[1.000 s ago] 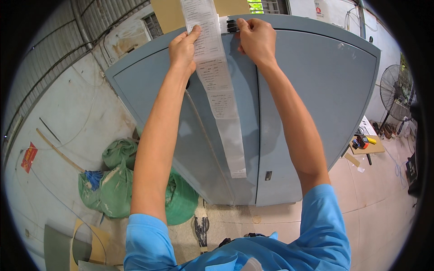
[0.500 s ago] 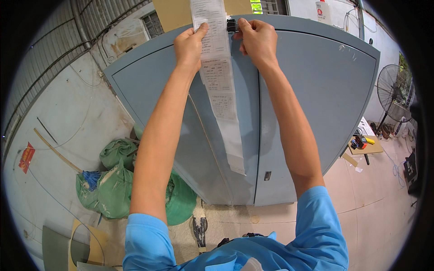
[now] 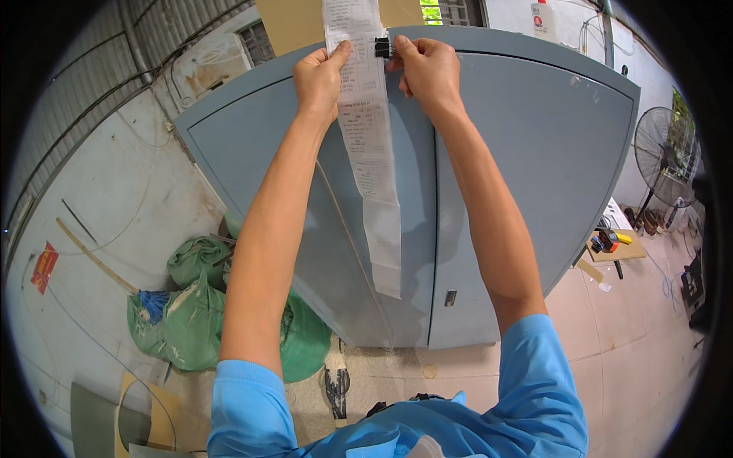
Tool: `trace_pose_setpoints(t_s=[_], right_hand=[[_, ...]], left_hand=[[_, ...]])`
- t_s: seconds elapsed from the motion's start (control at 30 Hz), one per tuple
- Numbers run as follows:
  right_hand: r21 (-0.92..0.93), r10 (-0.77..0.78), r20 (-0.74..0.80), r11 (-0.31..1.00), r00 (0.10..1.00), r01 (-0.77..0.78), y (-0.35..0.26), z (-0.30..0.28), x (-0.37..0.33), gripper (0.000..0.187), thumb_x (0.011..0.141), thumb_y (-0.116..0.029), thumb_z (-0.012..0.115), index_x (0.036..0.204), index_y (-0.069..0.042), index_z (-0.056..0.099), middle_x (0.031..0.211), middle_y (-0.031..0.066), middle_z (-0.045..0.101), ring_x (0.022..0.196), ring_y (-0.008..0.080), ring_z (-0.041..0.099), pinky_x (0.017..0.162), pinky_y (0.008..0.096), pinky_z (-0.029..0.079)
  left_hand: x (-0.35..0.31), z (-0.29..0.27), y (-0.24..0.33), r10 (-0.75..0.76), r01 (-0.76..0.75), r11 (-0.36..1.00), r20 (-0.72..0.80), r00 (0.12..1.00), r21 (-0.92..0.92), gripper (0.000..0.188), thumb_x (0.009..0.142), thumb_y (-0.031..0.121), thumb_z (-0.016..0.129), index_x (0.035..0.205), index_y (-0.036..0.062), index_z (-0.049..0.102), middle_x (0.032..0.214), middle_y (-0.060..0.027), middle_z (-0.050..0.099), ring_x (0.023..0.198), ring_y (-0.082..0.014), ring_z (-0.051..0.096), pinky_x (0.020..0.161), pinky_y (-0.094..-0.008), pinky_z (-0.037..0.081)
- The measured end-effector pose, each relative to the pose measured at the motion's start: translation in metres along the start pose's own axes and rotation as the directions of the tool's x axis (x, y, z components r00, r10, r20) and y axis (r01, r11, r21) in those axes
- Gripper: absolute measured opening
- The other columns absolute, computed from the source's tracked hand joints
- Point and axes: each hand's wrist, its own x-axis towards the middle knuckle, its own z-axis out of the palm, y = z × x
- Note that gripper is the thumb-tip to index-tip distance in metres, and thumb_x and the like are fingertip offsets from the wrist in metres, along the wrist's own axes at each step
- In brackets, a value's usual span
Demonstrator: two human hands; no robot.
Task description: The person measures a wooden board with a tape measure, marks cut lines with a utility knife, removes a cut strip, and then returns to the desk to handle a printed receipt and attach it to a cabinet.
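Note:
A long strip of printed paper (image 3: pixel 366 130) hangs down the front of a blue-grey metal cabinet (image 3: pixel 527 153). My left hand (image 3: pixel 319 80) pinches the strip's left edge near the cabinet's top, thumb on the printed side. Level with it, my right hand (image 3: pixel 429 72) is closed on a black binder clip (image 3: pixel 382 47), holding it by the handle side. The clip's black body overlaps the strip's right edge. Whether its jaws bite the paper I cannot tell. Below my hands the strip's lower end dangles loose, slightly bent.
Green sacks (image 3: pixel 195 317) are piled left of the cabinet by the wall, with a blue-bristled broom (image 3: pixel 153 304) against them. A white bottle (image 3: pixel 543 21) stands beyond the cabinet's top right. At the far right are a standing fan (image 3: pixel 666 149) and a yellow-and-black tool (image 3: pixel 608 241).
My right hand has moved slightly left, bringing the binder clip over the strip's right edge. The strip's lower end has swung left. My left hand keeps its pinch.

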Motion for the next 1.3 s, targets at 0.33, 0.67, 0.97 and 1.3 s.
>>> trace_pose_setpoints(t_s=[0.33, 0.67, 0.97, 1.3], right_hand=[[-0.157, -0.14, -0.155, 0.981, 0.978, 0.115, 0.004, -0.006, -0.004, 0.034, 0.1, -0.024, 0.064, 0.085, 0.006, 0.07, 0.062, 0.0113, 0.068, 0.044, 0.0161, 0.062, 0.043, 0.0316, 0.05], [-0.031, -0.083, -0.178, 0.996, 0.98, 0.079, 0.012, 0.007, -0.009, 0.032, 0.1, -0.021, 0.064, 0.085, 0.008, 0.069, 0.061, 0.0123, 0.068, 0.043, 0.0176, 0.063, 0.044, 0.0308, 0.051], [-0.08, -0.087, -0.212, 0.994, 0.973, 0.071, 0.004, -0.002, -0.004, 0.036, 0.102, -0.029, 0.061, 0.089, 0.002, 0.073, 0.071, 0.0063, 0.073, 0.045, 0.0103, 0.058, 0.042, 0.0273, 0.048], [-0.172, -0.08, -0.163, 0.984, 0.983, 0.052, 0.004, 0.006, 0.0, 0.036, 0.101, -0.029, 0.064, 0.085, 0.002, 0.071, 0.069, 0.0073, 0.072, 0.045, 0.0108, 0.06, 0.042, 0.0276, 0.048]], left_hand=[[0.0, -0.005, -0.001, -0.005, 0.005, 0.999, -0.013, 1.0, 0.041, 0.024, 0.098, 0.02, 0.071, 0.098, -0.0035, 0.071, 0.093, -0.0102, 0.073, 0.079, -0.0136, 0.068, 0.069, -0.0288, 0.055], [0.001, -0.007, -0.003, -0.017, 0.017, 1.0, 0.026, 1.0, -0.002, 0.023, 0.099, 0.02, 0.071, 0.101, -0.0023, 0.069, 0.095, -0.0095, 0.073, 0.081, -0.0139, 0.069, 0.072, -0.0291, 0.056], [0.0, -0.01, -0.002, -0.008, 0.01, 0.997, 0.02, 1.0, -0.077, 0.023, 0.098, 0.018, 0.072, 0.094, -0.0045, 0.072, 0.092, -0.0118, 0.073, 0.079, -0.0143, 0.068, 0.068, -0.0285, 0.055], [0.001, -0.009, -0.004, 0.01, -0.009, 0.998, 0.015, 1.0, -0.066, 0.023, 0.097, 0.018, 0.073, 0.094, -0.0047, 0.072, 0.09, -0.0113, 0.074, 0.077, -0.0138, 0.068, 0.066, -0.0285, 0.055]])
